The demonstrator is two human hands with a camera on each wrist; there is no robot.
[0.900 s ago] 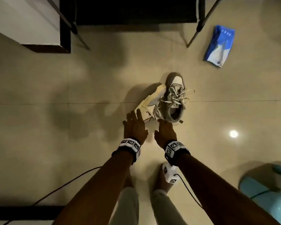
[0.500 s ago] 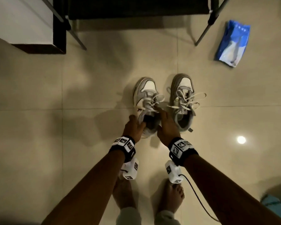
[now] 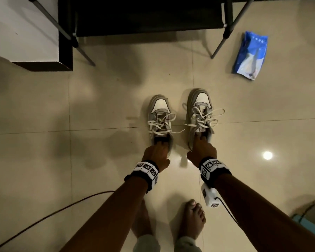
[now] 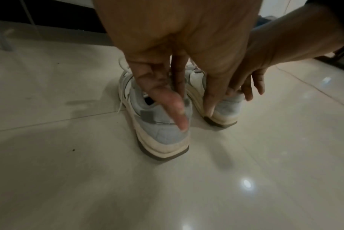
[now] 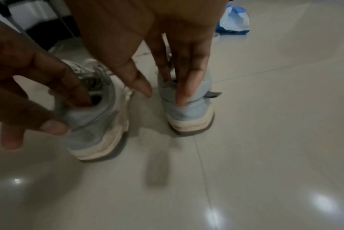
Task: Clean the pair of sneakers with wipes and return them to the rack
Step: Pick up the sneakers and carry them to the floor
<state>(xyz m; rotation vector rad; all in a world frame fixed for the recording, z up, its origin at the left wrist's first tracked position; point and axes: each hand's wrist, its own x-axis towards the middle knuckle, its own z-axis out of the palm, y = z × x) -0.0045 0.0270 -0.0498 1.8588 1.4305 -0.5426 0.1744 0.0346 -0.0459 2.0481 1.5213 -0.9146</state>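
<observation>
Two grey-and-white sneakers stand upright side by side on the tiled floor, toes pointing away from me. My left hand (image 3: 161, 142) pinches the heel collar of the left sneaker (image 3: 159, 113), with fingers inside the opening and one finger down the outside of the heel (image 4: 163, 135). My right hand (image 3: 200, 138) holds the heel collar of the right sneaker (image 3: 201, 106) in the same way, one finger inside and one along the back (image 5: 190, 115). A blue pack of wipes (image 3: 251, 55) lies on the floor at the far right.
The black rack (image 3: 149, 17) with slanted metal legs stands just beyond the sneakers. A white cabinet (image 3: 22, 28) is at the far left. A cable (image 3: 53, 215) runs across the floor on the left. My bare feet (image 3: 193, 219) are below my hands, and a teal object (image 3: 313, 220) sits at the right corner.
The left sneaker, first lying on its side against the right one, now stands upright and apart from it. My right hand has shifted from the left sneaker to the right sneaker's heel.
</observation>
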